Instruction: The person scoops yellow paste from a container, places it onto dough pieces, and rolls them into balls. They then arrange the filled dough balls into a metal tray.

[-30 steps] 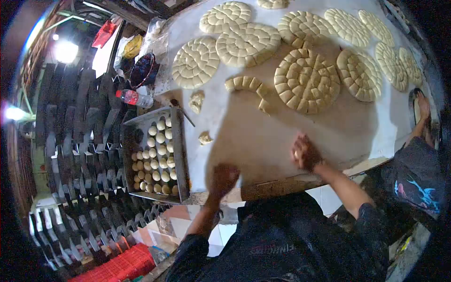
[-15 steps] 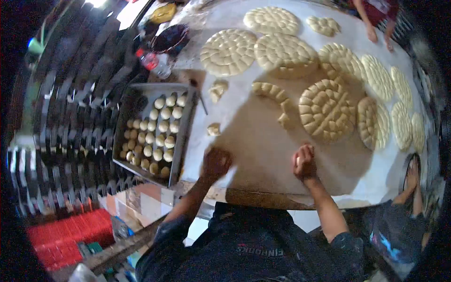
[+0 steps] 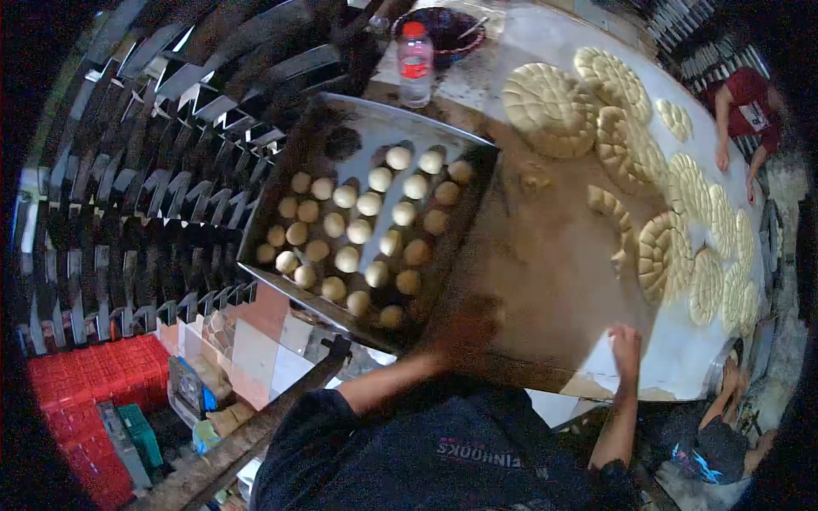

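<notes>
My left hand (image 3: 467, 328), dark and smeared by motion, is over the table near the lower right corner of a metal tray (image 3: 464, 264); its fingers cannot be made out. Rows of pale dough balls (image 3: 369, 203) lie in that tray. Farther right, my right hand (image 3: 626, 342) is over the table near its front edge with its fingers curled closed; what they hold, if anything, is hidden. Beyond it lie a curved strip of dough (image 3: 620, 223) and a round of cut dough (image 3: 665, 257). A small dough piece (image 3: 535, 177) lies in shadow right of the tray.
More dough rounds (image 3: 548, 109) cover the table's far and right parts. A red-capped bottle (image 3: 416, 68) and a dark basket (image 3: 452, 38) stand behind the tray. One co-worker (image 3: 750, 106) is at the far right, another (image 3: 714, 443) at the lower right. Red crates (image 3: 102, 383) are lower left.
The view has swung left, so the tray appears larger and nearer the middle. My left hand has moved to the tray's corner. My right hand is still closed over the table.
</notes>
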`<state>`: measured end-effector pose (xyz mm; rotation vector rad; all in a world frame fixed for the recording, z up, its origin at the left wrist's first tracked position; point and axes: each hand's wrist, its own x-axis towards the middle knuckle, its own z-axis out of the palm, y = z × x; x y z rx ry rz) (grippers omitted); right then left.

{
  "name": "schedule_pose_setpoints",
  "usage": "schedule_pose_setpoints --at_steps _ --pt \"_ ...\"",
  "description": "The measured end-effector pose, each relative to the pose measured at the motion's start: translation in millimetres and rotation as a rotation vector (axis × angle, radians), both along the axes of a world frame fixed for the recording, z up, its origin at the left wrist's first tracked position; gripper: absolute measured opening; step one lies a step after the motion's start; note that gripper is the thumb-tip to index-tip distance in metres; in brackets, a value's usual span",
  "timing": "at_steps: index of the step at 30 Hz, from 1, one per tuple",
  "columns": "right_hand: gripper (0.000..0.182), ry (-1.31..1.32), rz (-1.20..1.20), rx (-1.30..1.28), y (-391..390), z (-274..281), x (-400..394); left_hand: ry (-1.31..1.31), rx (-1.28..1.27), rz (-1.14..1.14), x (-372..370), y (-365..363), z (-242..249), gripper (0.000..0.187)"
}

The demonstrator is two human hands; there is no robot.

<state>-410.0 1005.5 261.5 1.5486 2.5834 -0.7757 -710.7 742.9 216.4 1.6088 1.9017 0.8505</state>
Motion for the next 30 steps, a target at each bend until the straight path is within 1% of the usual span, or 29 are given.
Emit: schedule_pose_setpoints --at_steps 2,3,4,5,6,7,8,9,11,13,14,15,17,19,20,21,22,23,24,25,26,27,28,29,30 --pt "0.029 -0.007 -0.250 -0.256 12 7 -47 0.201 0.102 0.298 -100 -2 60 0.049" --pt "0.030 0.081 -0.175 -0.290 6 17 -90 0.342 0.146 0.434 -152 2 78 0.051" --pt "0.031 0.165 -0.099 -0.324 -13 32 -144 0.295 0.166 0.525 -206 6 94 0.055" --pt "0.031 0.273 0.136 -0.234 -34 57 -204 0.245 0.185 0.616 -254 7 104 0.058" --pt "0.031 0.516 0.110 -0.470 -49 56 -253 0.296 0.086 0.611 -304 1 62 0.059" --pt "0.036 0.547 0.556 0.086 -55 49 -302 0.322 0.044 0.620 -324 -1 33 0.060" --pt "0.038 0.726 0.413 -0.268 -92 108 -367 0.349 0.001 0.628 -344 -3 5 0.060" --pt "0.035 0.869 0.497 -0.127 -102 99 -410 0.315 -0.107 0.673 -348 3 1 0.070" --pt "0.032 0.967 0.767 0.239 -107 98 -493 0.282 -0.194 0.748 -356 3 8 0.080" --pt "0.032 0.986 0.778 0.079 -114 58 -556 0.216 -0.179 0.546 -348 -10 20 0.097" --pt "0.033 0.710 0.794 0.111 -112 32 -568 0.043 -0.319 0.519 -341 -14 66 0.106" --pt "0.031 0.528 0.876 0.085 -104 1 -572 0.053 -0.318 0.525 -334 -18 81 0.106" --pt "0.024 0.805 0.872 0.373 -104 23 -536 0.210 -0.098 0.721 -311 -24 95 0.100" --pt "0.016 1.008 0.745 0.351 -89 26 -471 0.185 -0.118 0.705 -276 -20 119 0.089" --pt "0.014 0.815 0.587 0.379 -85 44 -424 0.209 -0.031 0.696 -252 -10 130 0.078" --pt "0.013 0.751 0.459 0.442 -68 40 -377 0.230 0.065 0.677 -226 6 135 0.069" --pt "0.013 0.681 0.334 0.491 -51 37 -331 0.227 0.060 0.602 -195 30 135 0.069" --pt "0.014 0.730 0.241 0.591 -32 15 -285 0.044 0.146 0.432 -157 56 133 0.062" --pt "0.014 0.697 0.157 0.609 -25 5 -246 -0.148 0.214 0.253 -122 77 131 0.056" --pt "0.016 0.637 0.033 0.546 -17 -1 -208 -0.163 0.201 0.167 -96 102 129 0.056" --pt "0.018 0.587 -0.080 0.487 -8 -7 -168 -0.304 0.012 -0.050 -70 132 129 0.056" --pt "0.018 0.570 -0.134 0.513 -3 -21 -127 -0.428 -0.180 -0.255 -44 160 129 0.057" --pt "0.021 0.530 -0.118 0.532 0 -42 -88 -0.420 -0.181 -0.297 -22 185 110 0.057" --pt "0.024 0.497 -0.091 0.548 0 -51 -56 -0.193 -0.188 -0.188 -4 211 71 0.059" --pt "0.012 0.519 -0.071 0.661 -4 -43 -27 0.036 -0.184 -0.069 14 239 40 0.061"
